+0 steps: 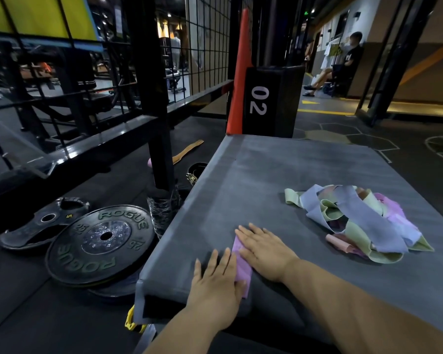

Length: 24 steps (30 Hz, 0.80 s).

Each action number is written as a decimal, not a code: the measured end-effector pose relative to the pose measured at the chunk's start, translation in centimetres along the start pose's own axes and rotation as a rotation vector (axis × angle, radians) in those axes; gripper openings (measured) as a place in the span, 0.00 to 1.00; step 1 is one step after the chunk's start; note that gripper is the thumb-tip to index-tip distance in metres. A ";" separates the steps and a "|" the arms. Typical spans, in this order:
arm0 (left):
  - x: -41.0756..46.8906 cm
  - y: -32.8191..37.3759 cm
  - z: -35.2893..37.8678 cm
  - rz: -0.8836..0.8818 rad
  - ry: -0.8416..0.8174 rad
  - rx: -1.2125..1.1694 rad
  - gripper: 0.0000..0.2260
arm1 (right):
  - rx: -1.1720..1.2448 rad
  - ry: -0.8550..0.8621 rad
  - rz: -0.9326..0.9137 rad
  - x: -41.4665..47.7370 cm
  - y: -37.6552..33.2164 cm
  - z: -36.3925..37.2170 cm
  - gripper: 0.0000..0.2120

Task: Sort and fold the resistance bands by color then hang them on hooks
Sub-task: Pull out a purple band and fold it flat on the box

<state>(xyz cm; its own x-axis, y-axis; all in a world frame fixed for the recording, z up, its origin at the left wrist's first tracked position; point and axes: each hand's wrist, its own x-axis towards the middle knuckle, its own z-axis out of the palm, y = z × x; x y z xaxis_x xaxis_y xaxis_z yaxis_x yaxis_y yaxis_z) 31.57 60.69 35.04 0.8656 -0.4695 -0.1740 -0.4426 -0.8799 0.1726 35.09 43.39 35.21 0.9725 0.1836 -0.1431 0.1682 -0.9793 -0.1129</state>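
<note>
Presses pink band point(242, 267) flat on grey pad point(279, 175) with left hand point(216, 279) and right hand point(264, 251); fingers straight, gripping nothing. Lies well apart from tangled pile of bands point(363, 221) farther right.

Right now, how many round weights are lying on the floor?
2 in plain sight: the big ROGUE plate lies left of the grey platform, and a smaller black plate lies left of that, partly covered by it. Dark edges under the big plate may be more.

The left grip point(215, 282) and right grip point(266, 251) cover most of the pink band point(244, 273). The surface point(292, 169) runs off the right edge. The tangled pile point(356, 221) hides its lower bands.
</note>
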 end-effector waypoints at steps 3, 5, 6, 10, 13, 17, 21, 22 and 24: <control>0.0 0.1 -0.1 -0.001 -0.023 0.014 0.27 | -0.008 -0.024 -0.001 0.1 0.0 -0.1 0.26; 0.0 0.1 -0.2 -0.004 -0.039 0.017 0.27 | -0.010 -0.024 -0.003 0.1 0.1 0.0 0.26; 0.0 0.1 -0.2 -0.006 -0.046 0.020 0.27 | -0.008 -0.023 -0.004 0.1 0.1 0.0 0.26; 0.0 0.3 -0.1 -0.014 -0.049 0.028 0.27 | -0.004 -0.026 -0.008 0.2 0.1 0.1 0.26; -0.2 0.5 0.0 -0.026 -0.037 0.028 0.27 | -0.008 -0.024 -0.010 0.1 0.1 0.0 0.25; -0.3 0.5 0.1 -0.025 -0.025 0.035 0.27 | -0.009 -0.021 -0.014 0.1 0.1 0.0 0.25; -0.4 0.4 0.2 -0.020 -0.022 0.040 0.27 | -0.014 -0.015 -0.014 0.1 0.0 -0.1 0.25; -0.3 0.4 0.3 -0.021 -0.020 0.049 0.27 | -0.017 -0.016 -0.014 0.1 0.0 -0.1 0.25; -0.3 0.5 0.3 -0.029 -0.008 0.071 0.27 | -0.024 -0.012 -0.016 0.2 0.0 0.0 0.25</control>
<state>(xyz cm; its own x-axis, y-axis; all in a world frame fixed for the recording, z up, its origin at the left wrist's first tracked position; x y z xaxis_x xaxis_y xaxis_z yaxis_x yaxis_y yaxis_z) 31.03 60.41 34.91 0.8766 -0.4439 -0.1857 -0.4330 -0.8960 0.0981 35.26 43.39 35.21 0.9677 0.2002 -0.1534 0.1878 -0.9779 -0.0917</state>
